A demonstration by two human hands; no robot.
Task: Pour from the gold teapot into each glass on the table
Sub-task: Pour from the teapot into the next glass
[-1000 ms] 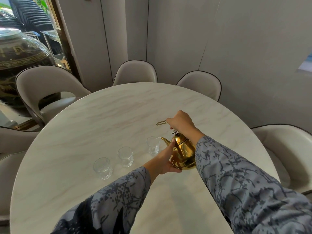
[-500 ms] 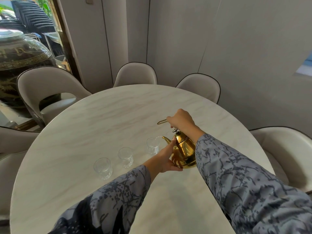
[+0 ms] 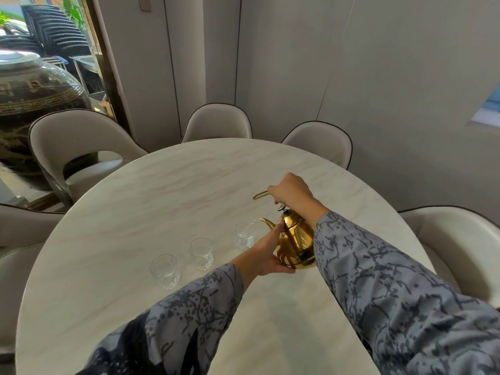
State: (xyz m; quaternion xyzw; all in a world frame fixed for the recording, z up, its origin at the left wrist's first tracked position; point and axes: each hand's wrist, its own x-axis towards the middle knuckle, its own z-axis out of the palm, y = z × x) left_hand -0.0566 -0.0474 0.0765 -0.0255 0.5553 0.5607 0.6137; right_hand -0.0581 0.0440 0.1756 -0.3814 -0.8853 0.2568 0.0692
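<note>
Marble-patterned round table [image 3: 162,201] fills most of my view, pale and bare across its far half, with padded beige chairs [image 3: 81,142] ringed around its edge and a big dark jar [image 3: 29,98] behind the chair on the left. Grey patterned sleeves [image 3: 392,288] cover both my forearms, reaching in from the near edge.

On the right-centre of the table is the gold teapot [image 3: 296,240]. Its body stands close to upright, leaning slightly to the left, and its spout points left toward the nearest glass. Its thin wire handle [image 3: 260,195] pokes out leftward past my knuckles, above the lid.

My right hand [image 3: 290,191] comes from the right, wrist bent down, fingers closed in a fist around the handle over the pot's top. My left hand [image 3: 267,253] reaches in from below and left, palm cupped against the pot's left side and base, thumb up along the neck near the spout; fingers are spread and curled on the pot, not closed.

Three clear glasses stand in a diagonal row to the left of the pot. The right glass [image 3: 244,235] sits just beside the spout tip and close to my left hand. The middle glass [image 3: 200,253] and the left glass [image 3: 165,270] follow, each nearer to me and apart from its neighbour. Open tabletop lies beyond the glasses and to their left, all the way to the rim.
</note>
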